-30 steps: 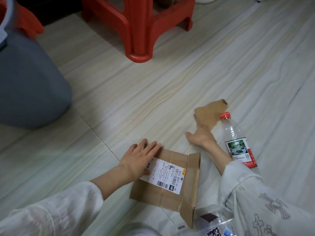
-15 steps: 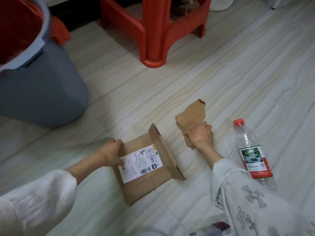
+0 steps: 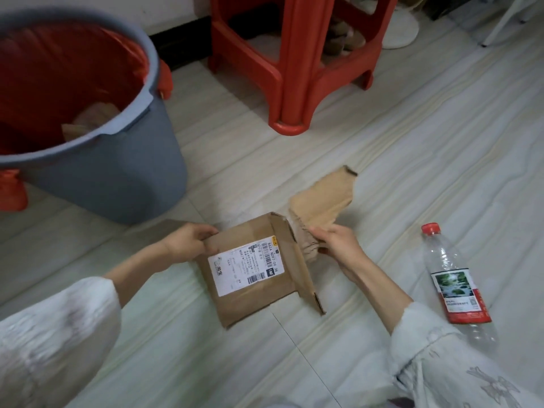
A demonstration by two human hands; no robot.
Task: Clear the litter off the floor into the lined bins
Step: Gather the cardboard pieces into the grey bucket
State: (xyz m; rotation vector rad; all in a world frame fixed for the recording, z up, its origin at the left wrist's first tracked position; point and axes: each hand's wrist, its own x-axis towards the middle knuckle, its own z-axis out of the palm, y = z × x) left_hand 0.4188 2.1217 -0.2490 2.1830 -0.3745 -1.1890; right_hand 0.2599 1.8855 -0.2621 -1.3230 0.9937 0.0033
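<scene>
1. Altogether, two hands work on two pieces of cardboard, with one bottle, one bin and one stool around them.
2. Left hand (image 3: 188, 241) has its fingers curled over the far left corner of the flattened cardboard box (image 3: 256, 269), pinching that edge; the box, with a white shipping label (image 3: 246, 265) on top and one flap standing up along its right side, is otherwise on the floor (image 3: 412, 148) between the two hands.
3. Right hand (image 3: 338, 241) pinches the near end of a torn cardboard scrap (image 3: 322, 198), which sticks up and away from the fingers, just beyond the box's raised flap.
4. Right of the right hand, well apart from it, one clear plastic bottle (image 3: 450, 278) with a red cap and red label lies on the floor.
5. Beyond the left hand stands one grey bin (image 3: 117, 169) with a red liner (image 3: 59, 72); brown cardboard pieces (image 3: 88, 120) lie inside it.
6. Beyond both hands stands one red plastic stool (image 3: 294, 63).
</scene>
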